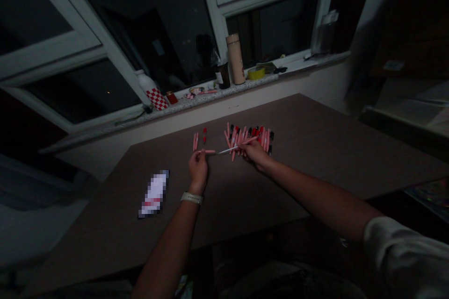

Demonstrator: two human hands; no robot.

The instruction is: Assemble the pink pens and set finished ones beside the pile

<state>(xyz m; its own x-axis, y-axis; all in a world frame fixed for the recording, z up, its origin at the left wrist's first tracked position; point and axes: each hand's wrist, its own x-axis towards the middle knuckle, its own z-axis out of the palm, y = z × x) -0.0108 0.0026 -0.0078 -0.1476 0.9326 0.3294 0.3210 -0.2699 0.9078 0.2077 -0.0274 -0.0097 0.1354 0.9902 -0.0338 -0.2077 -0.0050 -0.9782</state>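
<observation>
- Broadly, a dark window [215, 14] is filling the upper part of the frame, its pale bars slanting.
- Below it, a brown table [245, 205] is stretching across the middle, giving both forearms room to steady themselves.
- Along the sill, a tan flask [236, 60] is standing at upper centre, and a checkered bottle [152, 91] is standing to its left.
- Right of the frame's centre, a loose heap of pens [234, 139] is lying on the table, pink mixed with red and black.
- At centre left, a pixelated flat item [155, 194] is lying well apart from the pens.
- Over the heap's near edge, the right hand [257, 154] is pinching a pale rod [228, 150]; a pink length [249, 140] is showing beyond the grip, though I cannot tell whether they are one piece.
- Left of that, the left hand [198, 168] is holding a pink piece [210, 152] narrowly between fingertips, its dark end pointing at the rod. Whether the tips are touching is too dim to tell; lining them up straight and gripping lightly near the ends would probably serve best.
- Beyond the left hand, a small red piece [205, 135] is lying alone.
</observation>
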